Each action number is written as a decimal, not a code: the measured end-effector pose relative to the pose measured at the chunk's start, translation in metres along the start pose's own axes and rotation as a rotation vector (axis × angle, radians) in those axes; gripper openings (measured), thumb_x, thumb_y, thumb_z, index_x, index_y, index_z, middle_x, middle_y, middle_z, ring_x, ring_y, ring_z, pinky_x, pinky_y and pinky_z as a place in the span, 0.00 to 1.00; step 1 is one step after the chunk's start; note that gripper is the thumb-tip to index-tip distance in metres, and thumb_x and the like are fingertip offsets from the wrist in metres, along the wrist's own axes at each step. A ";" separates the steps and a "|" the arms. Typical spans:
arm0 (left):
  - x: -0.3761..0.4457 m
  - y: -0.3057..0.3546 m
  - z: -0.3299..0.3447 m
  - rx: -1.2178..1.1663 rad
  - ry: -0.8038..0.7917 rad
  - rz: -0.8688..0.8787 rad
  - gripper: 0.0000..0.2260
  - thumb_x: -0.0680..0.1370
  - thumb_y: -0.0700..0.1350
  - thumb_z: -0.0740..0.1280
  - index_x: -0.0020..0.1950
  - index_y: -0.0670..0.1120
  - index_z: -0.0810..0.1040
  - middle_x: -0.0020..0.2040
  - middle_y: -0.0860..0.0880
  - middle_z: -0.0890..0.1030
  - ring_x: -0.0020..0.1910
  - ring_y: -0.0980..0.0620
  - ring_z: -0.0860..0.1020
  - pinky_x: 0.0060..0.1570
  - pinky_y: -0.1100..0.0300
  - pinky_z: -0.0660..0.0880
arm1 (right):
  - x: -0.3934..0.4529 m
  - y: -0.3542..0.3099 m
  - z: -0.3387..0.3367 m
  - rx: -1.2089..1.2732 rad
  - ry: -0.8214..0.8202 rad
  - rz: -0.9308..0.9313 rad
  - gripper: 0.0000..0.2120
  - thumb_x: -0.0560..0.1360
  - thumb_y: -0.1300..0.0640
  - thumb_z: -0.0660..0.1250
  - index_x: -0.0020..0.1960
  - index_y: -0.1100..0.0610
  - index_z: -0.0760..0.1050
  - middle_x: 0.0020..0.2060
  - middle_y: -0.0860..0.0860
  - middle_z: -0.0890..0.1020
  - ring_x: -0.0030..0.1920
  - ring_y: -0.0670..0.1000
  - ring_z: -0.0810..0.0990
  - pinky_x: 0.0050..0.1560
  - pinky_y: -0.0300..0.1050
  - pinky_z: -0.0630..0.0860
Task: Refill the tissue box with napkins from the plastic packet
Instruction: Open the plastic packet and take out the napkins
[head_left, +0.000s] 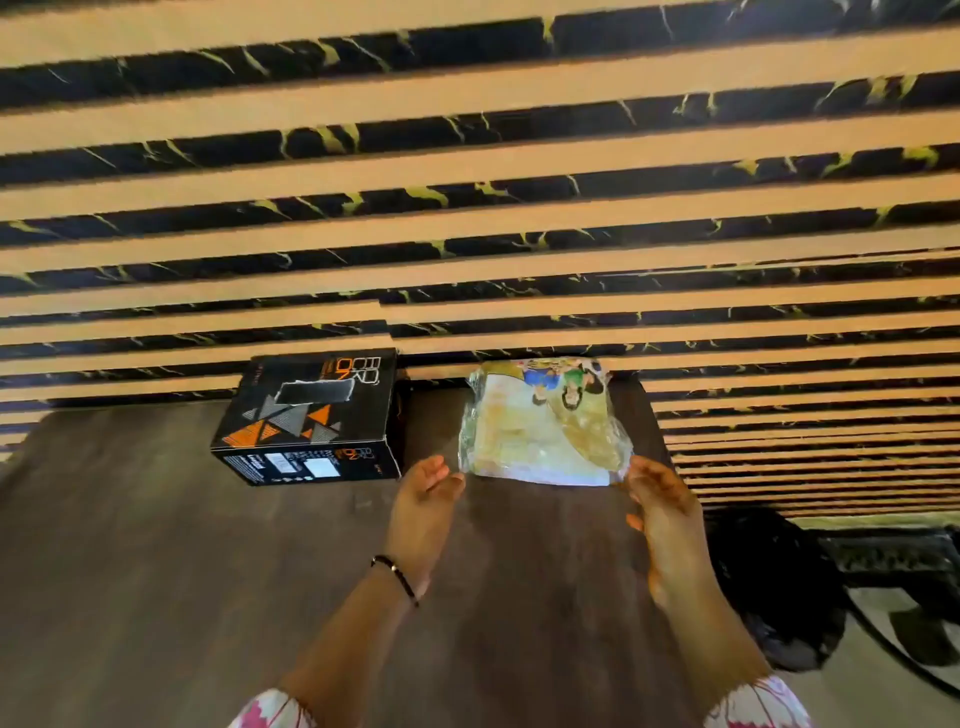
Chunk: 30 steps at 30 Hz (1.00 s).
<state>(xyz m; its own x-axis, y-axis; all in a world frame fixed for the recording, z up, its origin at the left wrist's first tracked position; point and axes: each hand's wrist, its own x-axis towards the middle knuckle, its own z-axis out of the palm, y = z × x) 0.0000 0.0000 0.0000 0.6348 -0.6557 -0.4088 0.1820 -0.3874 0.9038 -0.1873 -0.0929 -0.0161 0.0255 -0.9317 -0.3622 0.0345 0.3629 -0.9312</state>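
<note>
A black tissue box (306, 415) with orange and grey triangles stands at the back of the dark wooden table (156, 571), its top slot showing dark. To its right lies a clear plastic packet of pale napkins (545, 426) with a printed picture on top. My left hand (423, 504) is at the packet's near left corner, fingers apart, just short of the plastic. My right hand (665, 509) is at the near right corner, fingertips touching or almost touching the wrap. Neither hand visibly grips anything.
A wall of tan slats and black marbled strips (467, 208) rises right behind the box and packet. The table ends at the right, where a dark object (779, 597) sits below on the floor. A bracelet is on my left wrist.
</note>
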 end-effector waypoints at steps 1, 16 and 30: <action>0.006 0.000 0.006 -0.005 0.013 -0.002 0.18 0.77 0.39 0.63 0.67 0.41 0.68 0.67 0.42 0.72 0.66 0.45 0.71 0.65 0.54 0.66 | 0.005 0.000 0.000 0.028 0.005 -0.012 0.08 0.74 0.61 0.66 0.52 0.55 0.78 0.48 0.54 0.82 0.49 0.52 0.80 0.42 0.42 0.73; 0.018 -0.002 0.020 0.162 -0.113 0.010 0.11 0.77 0.40 0.63 0.58 0.39 0.75 0.59 0.46 0.78 0.61 0.50 0.74 0.54 0.63 0.67 | 0.028 0.014 0.011 0.019 -0.095 0.113 0.15 0.75 0.54 0.64 0.61 0.54 0.74 0.56 0.53 0.79 0.57 0.53 0.77 0.54 0.47 0.71; -0.094 -0.071 -0.122 0.181 -0.169 0.090 0.09 0.78 0.39 0.62 0.55 0.47 0.77 0.53 0.49 0.80 0.54 0.52 0.78 0.55 0.62 0.71 | -0.147 0.079 0.018 -0.150 -0.185 0.090 0.17 0.75 0.61 0.65 0.64 0.56 0.72 0.59 0.51 0.78 0.59 0.49 0.76 0.65 0.48 0.71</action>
<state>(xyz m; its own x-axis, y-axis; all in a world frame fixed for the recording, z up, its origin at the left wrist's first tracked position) 0.0195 0.1683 -0.0105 0.5053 -0.7858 -0.3566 -0.0168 -0.4221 0.9064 -0.1707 0.0726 -0.0354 0.2049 -0.8726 -0.4434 -0.1248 0.4260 -0.8961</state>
